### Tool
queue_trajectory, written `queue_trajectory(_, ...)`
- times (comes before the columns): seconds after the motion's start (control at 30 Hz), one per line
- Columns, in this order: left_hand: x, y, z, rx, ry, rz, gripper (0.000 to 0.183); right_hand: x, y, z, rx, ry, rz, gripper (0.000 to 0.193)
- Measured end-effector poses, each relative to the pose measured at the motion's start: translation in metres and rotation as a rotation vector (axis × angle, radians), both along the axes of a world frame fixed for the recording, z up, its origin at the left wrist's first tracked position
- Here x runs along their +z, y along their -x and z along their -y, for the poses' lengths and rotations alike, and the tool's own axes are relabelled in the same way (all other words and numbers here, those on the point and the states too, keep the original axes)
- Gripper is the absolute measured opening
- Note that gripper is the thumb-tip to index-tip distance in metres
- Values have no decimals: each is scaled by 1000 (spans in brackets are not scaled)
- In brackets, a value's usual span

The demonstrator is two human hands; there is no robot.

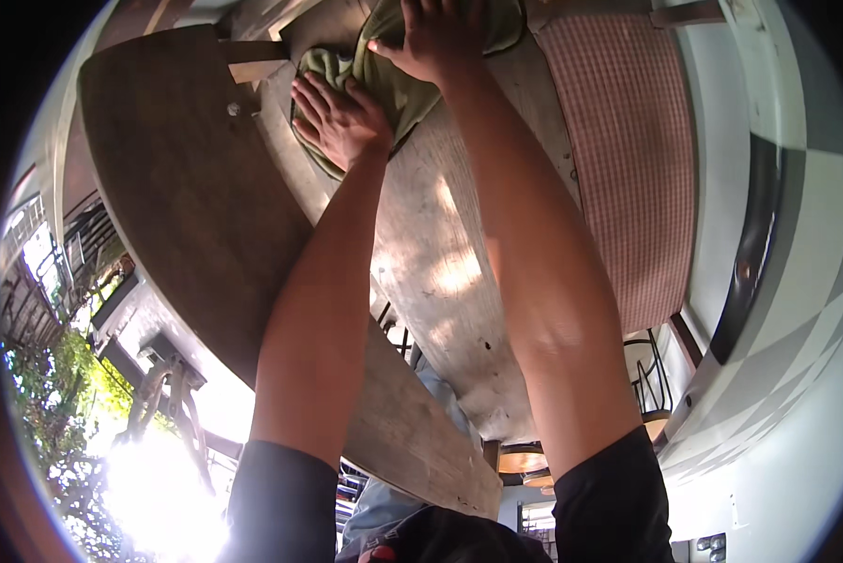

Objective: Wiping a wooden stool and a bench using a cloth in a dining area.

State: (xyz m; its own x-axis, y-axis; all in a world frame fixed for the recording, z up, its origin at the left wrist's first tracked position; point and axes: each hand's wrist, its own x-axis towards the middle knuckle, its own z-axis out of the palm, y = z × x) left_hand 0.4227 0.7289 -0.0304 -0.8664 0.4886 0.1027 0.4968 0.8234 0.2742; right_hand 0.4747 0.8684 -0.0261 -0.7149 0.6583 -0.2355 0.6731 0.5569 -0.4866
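An olive-green cloth (410, 101), loosely folded, lies on the far part of a worn wooden surface (440, 216). My left hand (344, 120) rests flat on the cloth's left part, fingers stretched out and slightly apart. Farther off and to the right, my right hand (443, 39) presses on the same cloth with its thumb spread to the side; the upper edge of the picture cuts off part of its fingers. Both arms reach straight ahead. A small dark bit shows in the cloth's folds between the hands.
To the left runs a long, dark wooden board (187, 169). On the right lies a red-and-white checked cushion (618, 159), beside a pale wall with a grey checker pattern (787, 281). Round-seated stools (523, 460) stand near me. Bright daylight and foliage (55, 413) show at lower left.
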Motion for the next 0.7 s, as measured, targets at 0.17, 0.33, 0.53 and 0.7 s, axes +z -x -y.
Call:
queue_trajectory(0.17,-2,8,-9,213,5,9,96,-1,-4,0,-43,-61,-105,94)
queue_trajectory(0.33,-2,3,-13,324,-17,8,102,4,-21,-4,-106,-137,-219,96)
queue_trajectory(0.53,-1,-87,59,270,29,40,95,13,-93,65,-145,-453,-197,90)
queue_trajectory(0.7,5,-196,134,312,107,50,93,16,-200,140,-156,-449,-202,88)
